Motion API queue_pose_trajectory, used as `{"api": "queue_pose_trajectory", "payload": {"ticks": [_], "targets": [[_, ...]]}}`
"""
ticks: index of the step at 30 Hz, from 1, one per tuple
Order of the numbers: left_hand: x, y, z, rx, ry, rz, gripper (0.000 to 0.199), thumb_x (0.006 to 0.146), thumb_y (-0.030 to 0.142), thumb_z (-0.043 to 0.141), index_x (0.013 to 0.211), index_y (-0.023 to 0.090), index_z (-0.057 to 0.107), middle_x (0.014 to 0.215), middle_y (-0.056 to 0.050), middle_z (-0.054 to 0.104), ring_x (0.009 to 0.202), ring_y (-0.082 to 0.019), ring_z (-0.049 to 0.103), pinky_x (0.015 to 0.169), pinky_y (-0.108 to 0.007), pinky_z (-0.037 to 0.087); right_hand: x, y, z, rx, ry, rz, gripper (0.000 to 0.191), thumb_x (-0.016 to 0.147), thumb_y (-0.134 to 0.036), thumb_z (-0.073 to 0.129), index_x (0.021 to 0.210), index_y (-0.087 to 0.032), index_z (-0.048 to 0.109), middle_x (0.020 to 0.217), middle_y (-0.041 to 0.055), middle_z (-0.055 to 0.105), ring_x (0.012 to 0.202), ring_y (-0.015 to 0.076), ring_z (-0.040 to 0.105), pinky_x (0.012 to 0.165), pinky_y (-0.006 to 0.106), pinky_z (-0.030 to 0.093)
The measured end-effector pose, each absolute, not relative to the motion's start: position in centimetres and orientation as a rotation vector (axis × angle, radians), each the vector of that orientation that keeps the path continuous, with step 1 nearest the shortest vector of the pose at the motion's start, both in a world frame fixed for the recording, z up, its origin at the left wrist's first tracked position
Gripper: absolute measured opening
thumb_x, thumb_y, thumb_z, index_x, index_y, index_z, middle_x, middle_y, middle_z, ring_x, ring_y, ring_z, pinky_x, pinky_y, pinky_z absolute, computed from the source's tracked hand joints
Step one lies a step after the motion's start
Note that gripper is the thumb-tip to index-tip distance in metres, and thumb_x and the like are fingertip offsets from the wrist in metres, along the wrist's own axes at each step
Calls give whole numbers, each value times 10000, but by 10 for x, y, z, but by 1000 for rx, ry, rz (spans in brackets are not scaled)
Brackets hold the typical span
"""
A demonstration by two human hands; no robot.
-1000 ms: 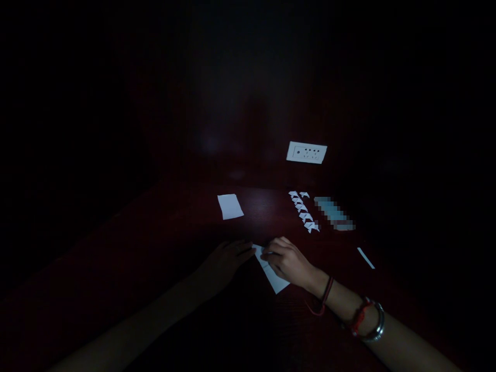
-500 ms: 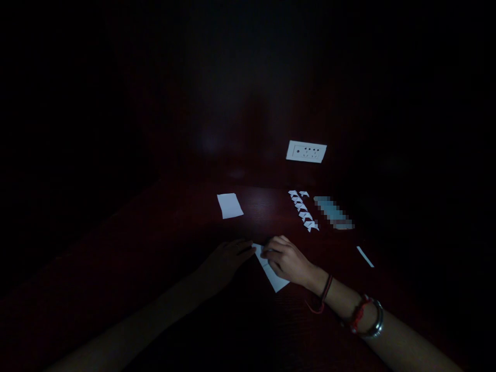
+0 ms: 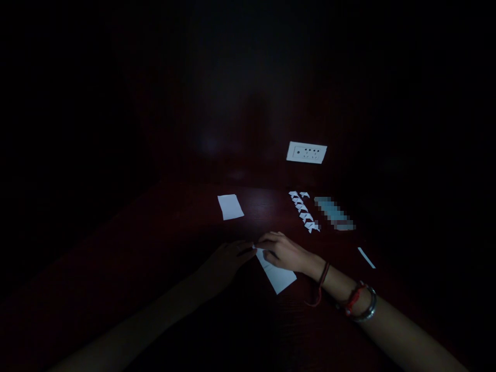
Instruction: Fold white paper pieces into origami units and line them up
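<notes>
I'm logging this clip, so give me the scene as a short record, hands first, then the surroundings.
Left hand: shadowed, fingers at the far end of a white sheet
Right hand: lit, fingers over the same end; red cords and silvery bangle on its wrist
Beyond the hands: white paper
To the right: row of small folded papers, pixelated object, narrow white strip
Socket plate: white, past the folded papers
Lighting: dim, edges nearly black

light: dim | edges: near-black | glow: 1 patch, tabletop (image 3: 259,204) | shadowed: left hand (image 3: 222,261) | pixelated: blue object (image 3: 334,212)
</notes>
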State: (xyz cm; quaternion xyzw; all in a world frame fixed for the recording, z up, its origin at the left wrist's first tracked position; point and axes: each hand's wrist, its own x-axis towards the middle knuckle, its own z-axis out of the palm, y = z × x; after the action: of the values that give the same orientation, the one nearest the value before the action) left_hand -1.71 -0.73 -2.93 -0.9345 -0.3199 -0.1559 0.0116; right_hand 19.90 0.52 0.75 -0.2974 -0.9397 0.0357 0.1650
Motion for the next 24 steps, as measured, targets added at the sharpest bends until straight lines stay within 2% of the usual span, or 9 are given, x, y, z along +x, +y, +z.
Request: {"api": "queue_pose_trajectory", "payload": {"ticks": [6,11,24], "targets": [[-15,-8,-26,-2912,-1024,-465,522,735,56,413,1223,234,358,1285,-39,353,1151,-205,322,907,-390,289,197,7,16,-856,-2731,59,336,772,-123,421,1090,-188,508,946,46,517,854,141,491,779,302,358],[-14,-12,-22,-2907,-1055,-459,525,737,49,407,1228,228,353,1278,-38,365,1143,-204,332,915,-388,283,200,3,19,-895,-2758,-42,265,765,-145,441,994,-186,569,890,41,535,807,141,498,743,298,357],[-16,-6,-28,-2861,-1094,-395,551,730,52,413,1236,258,338,1273,-27,374,1135,-216,341,903,-400,278,240,-7,13,-931,-2705,35,266,788,-128,426,988,-201,584,914,39,549,859,142,492,785,300,371]]}}
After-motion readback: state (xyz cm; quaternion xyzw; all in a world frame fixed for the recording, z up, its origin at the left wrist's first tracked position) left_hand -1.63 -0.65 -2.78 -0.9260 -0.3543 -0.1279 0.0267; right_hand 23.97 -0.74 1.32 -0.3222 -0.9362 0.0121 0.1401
